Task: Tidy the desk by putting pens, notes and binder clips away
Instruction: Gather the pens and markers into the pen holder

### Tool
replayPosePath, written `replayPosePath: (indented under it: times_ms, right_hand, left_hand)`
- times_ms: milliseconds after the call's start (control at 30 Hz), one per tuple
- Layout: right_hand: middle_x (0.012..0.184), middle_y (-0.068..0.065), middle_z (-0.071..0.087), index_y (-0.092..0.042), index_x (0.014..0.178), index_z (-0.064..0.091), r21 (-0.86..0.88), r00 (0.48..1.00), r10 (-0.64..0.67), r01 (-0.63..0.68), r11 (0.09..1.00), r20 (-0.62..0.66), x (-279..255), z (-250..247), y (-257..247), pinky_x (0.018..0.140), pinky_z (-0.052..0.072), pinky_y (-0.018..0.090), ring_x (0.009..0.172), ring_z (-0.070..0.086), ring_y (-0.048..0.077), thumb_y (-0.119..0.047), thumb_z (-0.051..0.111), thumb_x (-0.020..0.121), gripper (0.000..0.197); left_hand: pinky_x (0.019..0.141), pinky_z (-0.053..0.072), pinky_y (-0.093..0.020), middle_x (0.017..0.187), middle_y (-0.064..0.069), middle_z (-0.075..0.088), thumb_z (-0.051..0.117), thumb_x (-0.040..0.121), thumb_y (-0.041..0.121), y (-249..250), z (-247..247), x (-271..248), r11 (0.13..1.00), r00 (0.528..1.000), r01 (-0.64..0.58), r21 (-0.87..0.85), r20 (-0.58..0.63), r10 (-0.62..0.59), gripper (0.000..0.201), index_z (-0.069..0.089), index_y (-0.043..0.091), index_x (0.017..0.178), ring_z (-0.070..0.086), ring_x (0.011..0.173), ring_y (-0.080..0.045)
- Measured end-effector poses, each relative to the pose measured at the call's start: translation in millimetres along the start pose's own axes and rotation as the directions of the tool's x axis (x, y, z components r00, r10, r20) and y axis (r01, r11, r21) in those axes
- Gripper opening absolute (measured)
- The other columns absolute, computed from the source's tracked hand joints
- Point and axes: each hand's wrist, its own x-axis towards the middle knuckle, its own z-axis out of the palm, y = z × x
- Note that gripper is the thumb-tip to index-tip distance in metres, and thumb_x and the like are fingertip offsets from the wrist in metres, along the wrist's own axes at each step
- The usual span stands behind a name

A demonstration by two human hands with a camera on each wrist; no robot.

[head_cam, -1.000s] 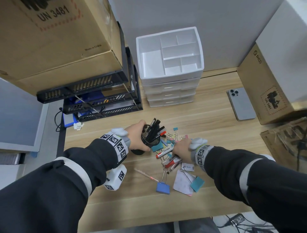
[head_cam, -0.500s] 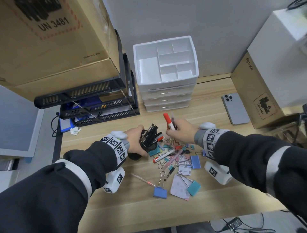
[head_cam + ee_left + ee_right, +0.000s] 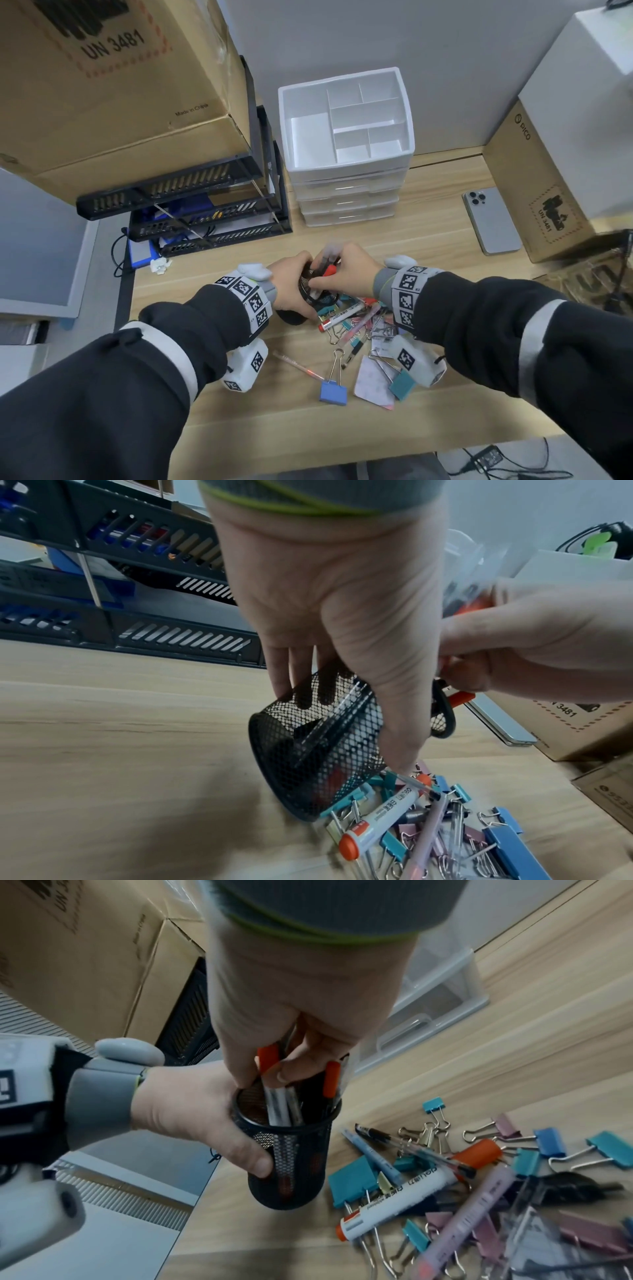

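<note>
Left hand (image 3: 192, 1110) grips mesh pen cup (image 3: 291, 1150); right hand (image 3: 291, 1010) pinches orange-capped marker (image 3: 268, 1058) inside—head view hides that. Binder clips (image 3: 334, 392) at 6 o'clock.

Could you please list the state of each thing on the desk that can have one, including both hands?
Left hand: grips the mesh cup.
Mesh pen cup: tilted, holding pens.
Right hand: pinches a red-capped pen at the cup's mouth.
White marker: capped, lying on the desk.
Blue binder clip: closed, handles out.
Drawer unit: drawers shut, top tray empty.
Phone: face down.
</note>
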Motion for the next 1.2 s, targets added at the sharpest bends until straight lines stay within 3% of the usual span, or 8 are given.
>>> replayPosePath:
  times_ms: [100, 200, 333, 433, 533, 700, 1033, 1200]
  right_hand:
    - [0.085, -0.007, 0.073, -0.022, 0.093, 0.071, 0.034, 1.000, -0.021, 0.021, 0.999, -0.005, 0, -4, 1, 0.072, 0.061, 0.031, 0.067, 0.067, 0.002, -0.026, 0.086, 0.072, 0.026]
    - [0.098, -0.006, 0.069, -0.023, 0.106, 0.064, 0.154, 0.997, 0.031, -0.019, 0.988, -0.072, -2, -11, 1, 0.055, 0.058, 0.027, 0.061, 0.067, 0.011, -0.028, 0.076, 0.082, 0.027]
    - [0.094, -0.008, 0.068, -0.021, 0.099, 0.065, -0.150, 0.971, -0.028, -0.008, 0.989, -0.236, -3, -27, 16, 0.060, 0.052, 0.028, 0.065, 0.066, 0.017, -0.019, 0.061, 0.088, 0.012]
    - [0.094, -0.006, 0.069, -0.025, 0.095, 0.065, -0.544, 0.999, -0.023, 0.045, 0.838, 0.048, -11, -31, 37, 0.073, 0.058, 0.033, 0.079, 0.064, 0.014, -0.012, 0.056, 0.086, 0.018]
    - [0.106, -0.009, 0.062, -0.026, 0.108, 0.065, -0.742, 0.950, 0.059, 0.200, 0.640, 0.306, -24, -22, 51, 0.072, 0.059, 0.029, 0.083, 0.063, 0.013, -0.009, 0.062, 0.088, 0.026]
    - [0.118, -0.005, 0.055, -0.024, 0.120, 0.054, -0.792, 0.923, 0.062, 0.289, 0.538, 0.379, -27, 6, 70, 0.071, 0.059, 0.039, 0.088, 0.063, 0.020, -0.004, 0.070, 0.082, 0.046]
    - [0.110, 0.001, 0.060, -0.021, 0.116, 0.059, -0.849, 0.889, 0.182, 0.316, 0.424, 0.421, -24, 33, 80, 0.079, 0.058, 0.041, 0.091, 0.064, 0.023, -0.019, 0.075, 0.082, 0.038]
    - [0.093, -0.003, 0.062, -0.023, 0.099, 0.063, -0.850, 0.885, 0.189, 0.320, 0.418, 0.426, -26, 25, 63, 0.066, 0.055, 0.031, 0.078, 0.065, 0.019, -0.035, 0.066, 0.086, 0.018]
  left_hand:
    - [0.074, 0.058, -0.040, 0.098, 0.004, 0.064, 0.093, 0.046, 0.044, -2, 3, -1, 1.000, 1.000, -0.005, 0.009, -0.022, 0.005, 0.084, 0.043, 0.024, 0.110, 0.065, 0.086, -0.018]
    - [0.073, 0.058, -0.040, 0.097, 0.003, 0.063, 0.093, 0.045, 0.041, -5, 3, -2, 1.000, 0.999, 0.014, 0.008, -0.031, -0.014, 0.084, 0.042, 0.023, 0.109, 0.064, 0.086, -0.019]
    - [0.075, 0.058, -0.039, 0.096, 0.004, 0.063, 0.093, 0.044, 0.042, -12, 0, -5, 0.999, 0.998, 0.046, 0.004, -0.045, -0.046, 0.085, 0.043, 0.023, 0.110, 0.064, 0.086, -0.018]
    - [0.074, 0.058, -0.040, 0.095, 0.004, 0.063, 0.092, 0.044, 0.042, -18, 0, -8, 0.998, 0.997, 0.067, 0.012, -0.050, -0.066, 0.085, 0.042, 0.023, 0.109, 0.064, 0.085, -0.018]
    - [0.075, 0.058, -0.041, 0.096, 0.003, 0.064, 0.093, 0.045, 0.042, -22, 2, -11, 0.997, 0.996, 0.073, 0.015, -0.048, -0.073, 0.086, 0.042, 0.023, 0.111, 0.064, 0.085, -0.018]
    - [0.076, 0.058, -0.041, 0.097, 0.002, 0.064, 0.093, 0.046, 0.044, -29, 9, -17, 0.996, 0.996, 0.085, 0.022, -0.032, -0.084, 0.087, 0.041, 0.022, 0.112, 0.064, 0.085, -0.019]
    - [0.072, 0.057, -0.037, 0.095, 0.006, 0.063, 0.092, 0.045, 0.042, -40, 15, -24, 0.995, 0.995, 0.101, 0.016, -0.028, -0.100, 0.084, 0.042, 0.023, 0.110, 0.064, 0.083, -0.017]
    - [0.075, 0.058, -0.040, 0.096, 0.006, 0.064, 0.089, 0.043, 0.046, -43, 9, -25, 0.993, 0.993, 0.115, 0.007, -0.023, -0.114, 0.085, 0.042, 0.024, 0.111, 0.064, 0.084, -0.016]
